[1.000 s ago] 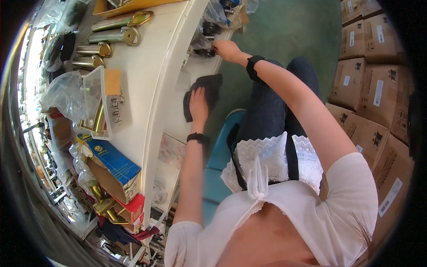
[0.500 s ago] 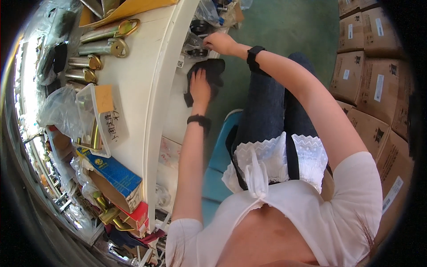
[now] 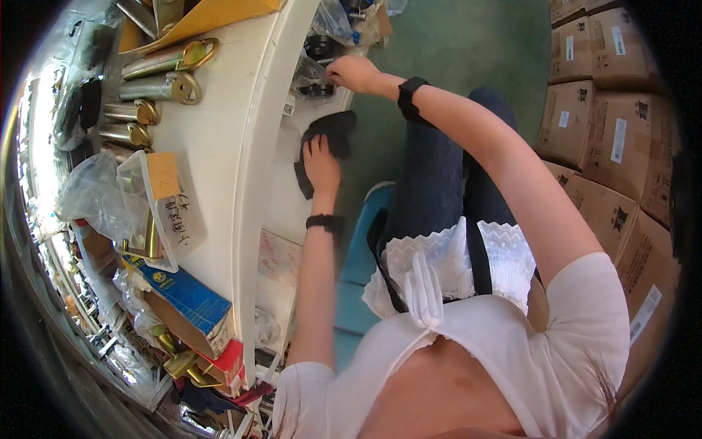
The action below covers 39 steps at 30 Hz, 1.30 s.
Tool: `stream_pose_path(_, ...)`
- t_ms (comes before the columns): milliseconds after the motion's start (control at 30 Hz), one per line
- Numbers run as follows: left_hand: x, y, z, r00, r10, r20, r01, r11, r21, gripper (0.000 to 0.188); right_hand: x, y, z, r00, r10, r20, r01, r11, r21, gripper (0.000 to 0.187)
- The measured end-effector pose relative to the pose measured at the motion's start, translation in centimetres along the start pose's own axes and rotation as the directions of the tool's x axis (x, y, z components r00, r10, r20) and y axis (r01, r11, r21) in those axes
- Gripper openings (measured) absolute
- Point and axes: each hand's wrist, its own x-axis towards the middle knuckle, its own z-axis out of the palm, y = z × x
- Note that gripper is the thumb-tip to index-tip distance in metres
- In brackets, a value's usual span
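Note:
My left hand [image 3: 322, 170] lies on a crumpled black cloth [image 3: 334, 128] at the edge of a low white shelf. Its fingers are stretched out over the fabric, and one end of the cloth sticks out past them to the right. Farther away, my right hand [image 3: 352, 74] is closed, with bent fingers beside a clear plastic bag [image 3: 307, 73] and black round parts [image 3: 319, 47]. What its fingertips hold, if anything, is hidden.
On the left, a white table [image 3: 212, 124] carries metal cylinders with brass-coloured rings [image 3: 157, 88], a clear plastic bin [image 3: 172, 212] and a blue carton [image 3: 183, 293]. A blue stool [image 3: 358, 293] stands beside my legs. Stacked brown boxes [image 3: 585, 124] line the right side.
My left hand has moved slightly nearer and left, and the black cloth has shifted and changed shape under it. My right hand stays by the plastic bag.

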Motion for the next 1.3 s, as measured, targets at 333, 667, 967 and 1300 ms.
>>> stream_pose_path(333,5.4,1.5,1.5,0.999,-0.016,-0.048,0.021,0.995,0.093,0.037,0.3,-0.3,0.1,1.000,0.025,0.009,-0.025,0.997,-0.070,0.014)
stream_pose_path(667,0.5,0.5,-0.5,0.998,0.033,0.044,-0.030,0.998,-0.052,0.041,0.0,0.2,0.2,0.998,0.054,0.017,-0.054,0.998,-0.028,0.015)
stream_pose_path(967,6.5,2.2,1.7,0.999,-0.007,-0.031,0.009,0.998,0.063,0.037,0.0,-1.0,-0.1,0.992,0.117,0.053,-0.119,0.992,0.030,0.015)
stream_pose_path(1300,5.9,-5.4,-0.1,0.985,-0.171,-0.019,0.172,0.982,0.081,0.039,-2.0,-0.5,4.4,0.935,0.291,-0.203,-0.217,0.922,0.322,0.019)
